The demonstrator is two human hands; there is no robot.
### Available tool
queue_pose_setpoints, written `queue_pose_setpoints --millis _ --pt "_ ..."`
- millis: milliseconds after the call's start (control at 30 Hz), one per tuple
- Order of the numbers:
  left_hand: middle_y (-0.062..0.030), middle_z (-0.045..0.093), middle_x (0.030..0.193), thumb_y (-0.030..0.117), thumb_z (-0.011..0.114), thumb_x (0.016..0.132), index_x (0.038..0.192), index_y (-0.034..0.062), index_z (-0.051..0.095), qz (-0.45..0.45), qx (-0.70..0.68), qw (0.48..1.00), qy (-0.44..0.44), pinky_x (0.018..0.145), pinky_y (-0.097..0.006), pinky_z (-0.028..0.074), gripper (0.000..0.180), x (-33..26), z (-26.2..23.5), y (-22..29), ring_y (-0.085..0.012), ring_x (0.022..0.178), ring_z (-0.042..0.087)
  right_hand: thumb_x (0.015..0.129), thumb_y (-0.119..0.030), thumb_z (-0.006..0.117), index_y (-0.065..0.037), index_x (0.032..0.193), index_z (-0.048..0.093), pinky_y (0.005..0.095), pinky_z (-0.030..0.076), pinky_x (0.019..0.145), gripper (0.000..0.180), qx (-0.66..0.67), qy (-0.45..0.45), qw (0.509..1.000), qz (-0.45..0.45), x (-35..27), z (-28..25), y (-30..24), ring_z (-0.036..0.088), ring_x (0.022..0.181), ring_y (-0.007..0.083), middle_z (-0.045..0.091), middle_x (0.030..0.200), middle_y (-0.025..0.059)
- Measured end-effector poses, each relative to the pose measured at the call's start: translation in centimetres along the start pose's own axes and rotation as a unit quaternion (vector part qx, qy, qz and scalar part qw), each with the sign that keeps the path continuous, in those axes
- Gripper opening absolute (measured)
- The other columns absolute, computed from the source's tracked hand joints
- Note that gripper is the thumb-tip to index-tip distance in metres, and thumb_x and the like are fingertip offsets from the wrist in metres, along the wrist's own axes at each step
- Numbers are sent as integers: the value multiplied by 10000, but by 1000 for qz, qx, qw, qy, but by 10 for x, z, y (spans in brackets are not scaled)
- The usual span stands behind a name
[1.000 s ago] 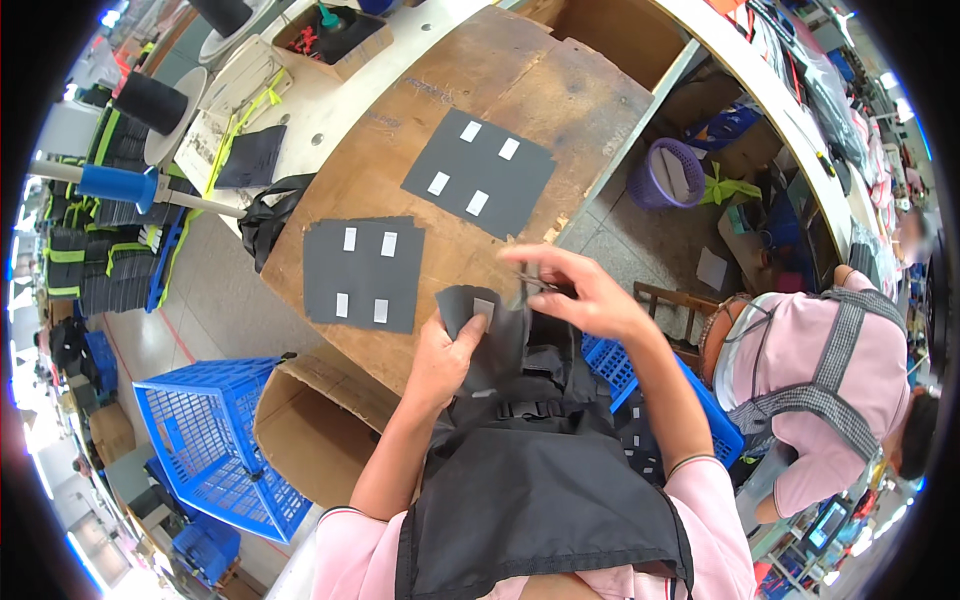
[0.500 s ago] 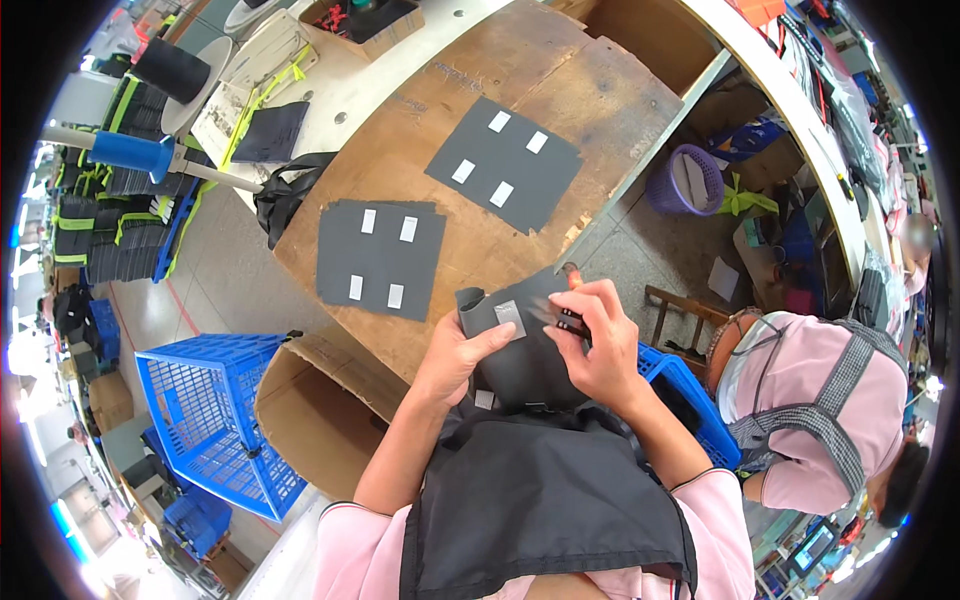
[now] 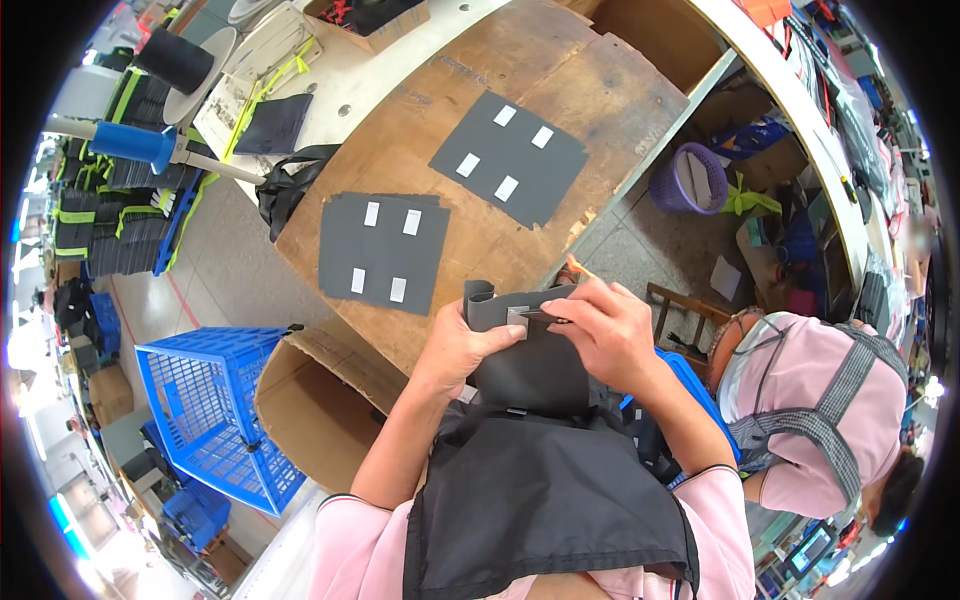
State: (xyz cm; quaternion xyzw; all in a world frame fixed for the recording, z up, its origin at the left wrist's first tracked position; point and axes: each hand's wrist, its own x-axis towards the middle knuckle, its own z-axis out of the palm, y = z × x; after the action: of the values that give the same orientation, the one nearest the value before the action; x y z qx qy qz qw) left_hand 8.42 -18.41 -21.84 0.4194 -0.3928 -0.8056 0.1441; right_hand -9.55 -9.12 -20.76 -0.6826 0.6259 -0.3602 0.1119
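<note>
My left hand [image 3: 452, 345] is closed on a dark grey fabric panel [image 3: 530, 368], its thumb pressing beside a white label [image 3: 517, 318]. The panel's top left corner curls over, and its lower part hangs down toward my apron. In my closed right hand [image 3: 610, 330] is a small pointed metal tool [image 3: 540, 313], apparently thread snips. The tip points left and meets the label's edge; my fingers cover most of the tool. Beyond my hands, on the wooden board, lie two stacks of similar panels, a left stack [image 3: 380, 250] and a far stack [image 3: 508, 160], each with several white labels.
The brown wooden board [image 3: 600, 90] ends just beyond my hands. At left stand an open cardboard box [image 3: 320, 410] and a blue crate [image 3: 220, 410]. A purple basket [image 3: 672, 188] sits on the floor at right. A co-worker [image 3: 810, 400] bends close to my right side.
My right hand has brought the tool's tip, blurred and off the label before, onto the label's edge. The panel has turned slightly and moved a little right in my left hand.
</note>
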Motion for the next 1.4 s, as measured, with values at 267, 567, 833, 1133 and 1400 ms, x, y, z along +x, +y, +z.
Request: queue_pose_setpoints --millis 267,567,833,1133,1400 --pt "-60 637 876 90 754 683 947 -12 611 -30 24 999 -16 719 -259 480 317 1 0 2 -122 782 597 609 -81 726 -127 887 627 296 411 565 299 -35 -50 998 -21 13 -7 3 546 627 149 521 744 -6" --pt "-35 627 818 122 803 624 904 15 618 -78 18 997 -21 713 -257 470 353 3 -6 9 -121 753 590 617 -119 738 -131 879 661 284 390 556 273 -21 -113 989 -92 21 -17 18 545 647 150 554 766 -28" --pt "-60 646 843 123 801 620 922 -6 623 -77 35 995 -47 720 -263 479 373 9 -8 11 -132 763 608 656 -111 692 -131 870 625 284 405 599 226 -21 -146 983 -109 35 -12 21 531 621 168 529 781 -21" --pt "-130 591 1009 141 848 552 1101 11 523 -4 95 988 118 814 -322 480 651 22 -56 33 -213 901 589 667 -99 737 -76 935 598 329 450 600 302 107 -98 973 182 23 15 50 541 648 210 537 804 63" --pt "-180 181 1470 307 781 657 1402 134 294 240 599 645 409 1046 -546 201 906 65 -137 -4 -349 1359 171 708 -224 705 -115 1137 470 403 495 651 502 -110 -42 966 231 28 93 99 621 801 301 573 937 89"
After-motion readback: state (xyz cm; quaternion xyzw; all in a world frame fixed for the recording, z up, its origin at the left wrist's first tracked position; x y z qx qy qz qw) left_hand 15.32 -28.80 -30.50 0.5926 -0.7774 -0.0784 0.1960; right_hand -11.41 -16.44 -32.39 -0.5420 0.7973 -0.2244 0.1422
